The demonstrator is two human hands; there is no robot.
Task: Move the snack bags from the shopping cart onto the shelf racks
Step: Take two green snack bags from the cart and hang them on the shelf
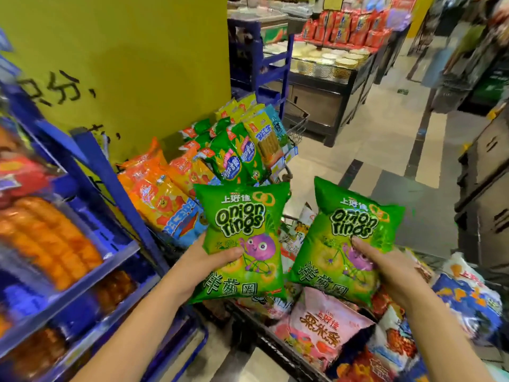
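My left hand (209,260) grips a green onion rings bag (242,216) by its lower left side, thumb on the front. A second green onion rings bag (355,230) is held upright by my right hand (385,263), thumb pressed on its front. Both bags hang above the shopping cart (278,346), which holds several snack bags, among them a pink bag (322,326). The blue shelf rack (91,274) with orange snack packs stands at the left.
Orange and green snack bags (192,172) are stacked against a yellow pillar (124,64) ahead of the cart. Another wire cart (297,128) stands behind them. A tiled aisle (385,150) runs ahead at the right, flanked by display counters and dark crates.
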